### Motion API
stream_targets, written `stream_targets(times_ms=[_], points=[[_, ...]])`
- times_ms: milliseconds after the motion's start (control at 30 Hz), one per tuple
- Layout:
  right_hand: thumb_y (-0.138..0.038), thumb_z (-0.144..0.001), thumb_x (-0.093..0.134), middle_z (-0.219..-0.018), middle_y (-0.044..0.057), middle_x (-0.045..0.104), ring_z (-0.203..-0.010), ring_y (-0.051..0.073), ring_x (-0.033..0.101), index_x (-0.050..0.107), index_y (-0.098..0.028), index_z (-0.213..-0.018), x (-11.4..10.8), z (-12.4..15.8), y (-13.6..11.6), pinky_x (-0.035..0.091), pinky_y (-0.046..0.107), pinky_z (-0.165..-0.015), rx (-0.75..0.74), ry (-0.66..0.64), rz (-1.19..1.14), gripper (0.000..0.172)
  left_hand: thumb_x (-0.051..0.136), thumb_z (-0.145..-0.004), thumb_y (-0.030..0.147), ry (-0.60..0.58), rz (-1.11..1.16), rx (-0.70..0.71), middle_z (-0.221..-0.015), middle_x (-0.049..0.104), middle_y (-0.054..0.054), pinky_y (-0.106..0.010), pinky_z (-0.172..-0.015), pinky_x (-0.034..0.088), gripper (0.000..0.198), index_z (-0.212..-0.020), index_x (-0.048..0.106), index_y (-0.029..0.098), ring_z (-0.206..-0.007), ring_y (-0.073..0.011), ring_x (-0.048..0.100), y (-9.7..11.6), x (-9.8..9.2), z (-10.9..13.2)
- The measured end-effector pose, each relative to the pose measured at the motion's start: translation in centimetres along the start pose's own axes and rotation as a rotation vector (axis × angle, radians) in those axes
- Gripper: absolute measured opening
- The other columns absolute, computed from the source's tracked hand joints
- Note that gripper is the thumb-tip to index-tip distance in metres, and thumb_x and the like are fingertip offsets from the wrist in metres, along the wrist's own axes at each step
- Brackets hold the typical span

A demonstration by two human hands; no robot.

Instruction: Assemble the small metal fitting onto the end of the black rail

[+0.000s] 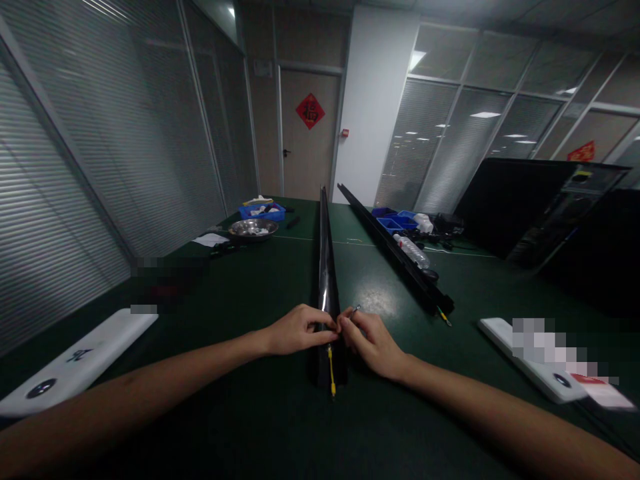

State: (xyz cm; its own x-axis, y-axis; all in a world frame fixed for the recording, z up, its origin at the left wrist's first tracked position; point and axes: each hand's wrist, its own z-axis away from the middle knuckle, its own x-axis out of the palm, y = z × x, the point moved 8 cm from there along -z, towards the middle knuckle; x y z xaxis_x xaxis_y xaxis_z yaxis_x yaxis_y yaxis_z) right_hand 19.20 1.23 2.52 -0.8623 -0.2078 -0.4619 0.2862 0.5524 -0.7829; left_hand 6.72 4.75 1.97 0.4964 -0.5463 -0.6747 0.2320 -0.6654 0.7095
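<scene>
A long black channel-shaped strip [327,267] runs away from me down the middle of the green table. My left hand [300,331] lies across its near part, thumb and forefinger pinched together; whatever is between them is hidden. Close against it on the strip's right side, my right hand [373,340] is closed. A small shiny metal piece [356,309] pokes out above its curled fingers, too small to name. Below my fingertips, a short yellow wire [331,373] with a metal end lies along the strip's near end.
A second black strip [400,257] slants on the right, a green-yellow wire [443,316] at its end. Beside it are a plastic bottle [413,251] and blue bins [395,220]. Left are a metal bowl [253,229] and blue tray [262,212]. White devices [83,360] flank my arms.
</scene>
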Motion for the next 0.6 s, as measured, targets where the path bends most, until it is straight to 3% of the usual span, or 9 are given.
stream_targets(times_ms=[600], points=[[-0.054,-0.110,0.039,-0.070,-0.002,0.054,-0.061,0.013,0.051,0.059,-0.019,-0.083,0.1,0.0,0.9,0.043,0.025,-0.059,0.050,-0.008,-0.084,0.049,0.063,-0.102,0.036,-0.016,0.003,0.005,-0.085,0.067,-0.003,-0.020,-0.058,0.036,0.027,-0.104,0.076,0.013,-0.064,-0.0110,0.051,0.1,0.0,0.0]])
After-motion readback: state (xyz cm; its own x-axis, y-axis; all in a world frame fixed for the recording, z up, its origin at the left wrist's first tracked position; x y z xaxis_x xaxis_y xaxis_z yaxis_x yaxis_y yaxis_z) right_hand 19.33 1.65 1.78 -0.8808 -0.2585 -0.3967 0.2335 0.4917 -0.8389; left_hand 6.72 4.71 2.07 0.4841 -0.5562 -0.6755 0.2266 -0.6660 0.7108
